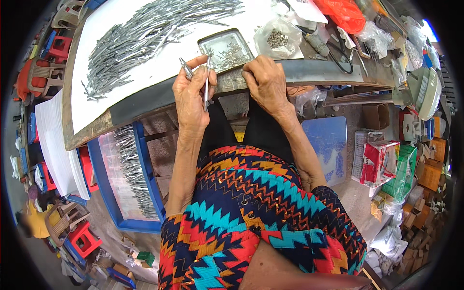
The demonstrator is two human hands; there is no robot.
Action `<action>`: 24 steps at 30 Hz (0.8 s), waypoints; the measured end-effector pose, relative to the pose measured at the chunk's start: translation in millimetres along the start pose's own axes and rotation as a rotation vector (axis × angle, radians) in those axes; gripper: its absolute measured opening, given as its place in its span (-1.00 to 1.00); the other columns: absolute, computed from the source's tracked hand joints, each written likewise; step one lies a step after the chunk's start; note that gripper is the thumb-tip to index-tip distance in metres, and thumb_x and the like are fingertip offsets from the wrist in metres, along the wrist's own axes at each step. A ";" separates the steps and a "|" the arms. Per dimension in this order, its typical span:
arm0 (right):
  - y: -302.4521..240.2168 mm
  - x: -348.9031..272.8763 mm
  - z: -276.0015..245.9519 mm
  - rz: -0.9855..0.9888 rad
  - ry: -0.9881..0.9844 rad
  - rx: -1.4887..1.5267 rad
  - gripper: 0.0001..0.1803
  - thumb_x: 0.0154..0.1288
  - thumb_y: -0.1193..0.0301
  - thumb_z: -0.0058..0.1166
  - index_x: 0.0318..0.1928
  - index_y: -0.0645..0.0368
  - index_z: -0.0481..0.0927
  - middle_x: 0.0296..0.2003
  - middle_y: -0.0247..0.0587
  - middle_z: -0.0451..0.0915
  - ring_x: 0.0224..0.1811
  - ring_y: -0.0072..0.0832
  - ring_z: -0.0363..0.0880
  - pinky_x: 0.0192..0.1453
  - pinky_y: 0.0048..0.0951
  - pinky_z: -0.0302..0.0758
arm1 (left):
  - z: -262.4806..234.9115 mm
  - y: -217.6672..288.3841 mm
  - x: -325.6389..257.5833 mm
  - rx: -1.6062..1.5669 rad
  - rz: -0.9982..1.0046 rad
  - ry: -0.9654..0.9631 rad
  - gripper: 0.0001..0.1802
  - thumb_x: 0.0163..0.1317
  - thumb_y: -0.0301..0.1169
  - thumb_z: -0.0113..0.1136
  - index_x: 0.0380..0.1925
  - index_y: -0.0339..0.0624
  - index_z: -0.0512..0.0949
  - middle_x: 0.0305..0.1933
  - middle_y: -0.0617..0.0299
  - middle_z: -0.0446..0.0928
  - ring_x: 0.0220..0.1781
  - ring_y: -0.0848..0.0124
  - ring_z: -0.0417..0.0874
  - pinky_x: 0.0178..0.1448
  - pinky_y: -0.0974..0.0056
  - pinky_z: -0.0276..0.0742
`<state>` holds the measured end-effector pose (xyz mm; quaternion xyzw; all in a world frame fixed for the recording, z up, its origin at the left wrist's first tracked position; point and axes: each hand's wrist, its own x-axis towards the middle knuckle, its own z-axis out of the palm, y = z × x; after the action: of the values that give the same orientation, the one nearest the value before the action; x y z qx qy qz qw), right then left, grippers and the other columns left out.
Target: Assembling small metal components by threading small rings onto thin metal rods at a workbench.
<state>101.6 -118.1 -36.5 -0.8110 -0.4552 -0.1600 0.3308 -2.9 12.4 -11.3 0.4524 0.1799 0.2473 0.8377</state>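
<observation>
My left hand (191, 92) holds thin metal strips (207, 84) at the near edge of the table (96, 128); one strip hangs downward and another pokes out at the upper left of the fingers. My right hand (265, 79) rests closed at the table edge, fingertips by a shallow metal tray (241, 48) of small metal parts; whether it pinches a part is hidden. A large heap of similar metal strips (145, 34) lies on white paper across the tabletop.
A clear bag of small metal pieces (278, 38) sits right of the tray, with black cable (340, 55), tools and an orange bag (345, 14) beyond. A blue crate (128, 179) of strips stands under the table at left. Boxes and packets crowd the right floor.
</observation>
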 end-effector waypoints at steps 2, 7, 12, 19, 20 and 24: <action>-0.3 -0.2 3.1 -0.010 -0.006 -0.005 -0.93 -0.02 0.53 0.06 -0.48 0.15 0.44 -0.51 -0.22 0.37 -0.40 -0.31 0.39 -0.32 -0.34 0.22 | 1.6 -0.4 -1.2 0.002 0.007 0.017 -0.75 0.18 -0.46 0.01 -0.15 -0.33 0.38 -0.59 0.25 0.45 -0.67 0.64 0.31 -0.63 0.58 0.18; 0.1 0.7 6.9 -0.047 -0.038 -0.060 -0.90 -0.05 0.52 0.00 -0.47 0.18 0.36 -0.52 -0.17 0.33 -0.40 -0.27 0.38 -0.30 -0.31 0.19 | -0.9 -1.0 -1.5 0.011 0.008 0.010 -0.76 0.19 -0.45 0.00 -0.16 -0.33 0.39 -0.58 0.24 0.45 -0.66 0.63 0.32 -0.62 0.57 0.19; 3.5 1.0 7.3 -0.042 -0.008 0.003 -0.92 -0.01 0.54 -0.01 -0.48 0.19 0.36 -0.54 -0.18 0.36 -0.45 -0.24 0.39 -0.35 -0.30 0.21 | -0.3 0.1 -2.0 0.013 0.020 0.015 -0.76 0.19 -0.45 0.00 -0.17 -0.34 0.40 -0.58 0.23 0.45 -0.66 0.61 0.32 -0.61 0.55 0.21; -0.4 2.4 3.2 0.019 0.146 0.160 -0.87 -0.07 0.61 0.01 -0.47 0.22 0.35 -0.58 -0.15 0.40 -0.54 -0.24 0.41 -0.41 -0.30 0.30 | -0.4 -0.4 -1.1 -0.035 0.005 -0.004 -0.76 0.19 -0.46 0.00 -0.16 -0.36 0.40 -0.55 0.16 0.48 -0.64 0.57 0.39 -0.55 0.52 0.37; -0.8 2.0 3.2 0.020 0.148 0.159 -0.87 -0.07 0.61 0.01 -0.47 0.22 0.35 -0.58 -0.15 0.40 -0.54 -0.24 0.41 -0.41 -0.30 0.30 | 0.3 -0.1 -0.9 -0.063 -0.023 0.001 -0.76 0.19 -0.46 0.00 -0.16 -0.36 0.39 -0.53 0.13 0.49 -0.62 0.56 0.42 -0.53 0.50 0.43; -2.9 3.1 -1.0 0.192 0.191 0.349 -0.90 -0.05 0.62 0.02 -0.47 0.22 0.40 -0.59 -0.20 0.43 -0.56 -0.36 0.45 -0.46 -0.40 0.36 | 0.9 1.2 0.1 -0.039 -0.025 -0.006 -0.72 0.20 -0.48 -0.03 -0.10 -0.37 0.35 -0.46 0.07 0.49 -0.57 0.51 0.42 -0.47 0.42 0.46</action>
<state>100.8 -115.8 -33.0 -0.7622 -0.3635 -0.1225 0.5215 -2.6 12.4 -9.8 0.4343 0.1780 0.2387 0.8501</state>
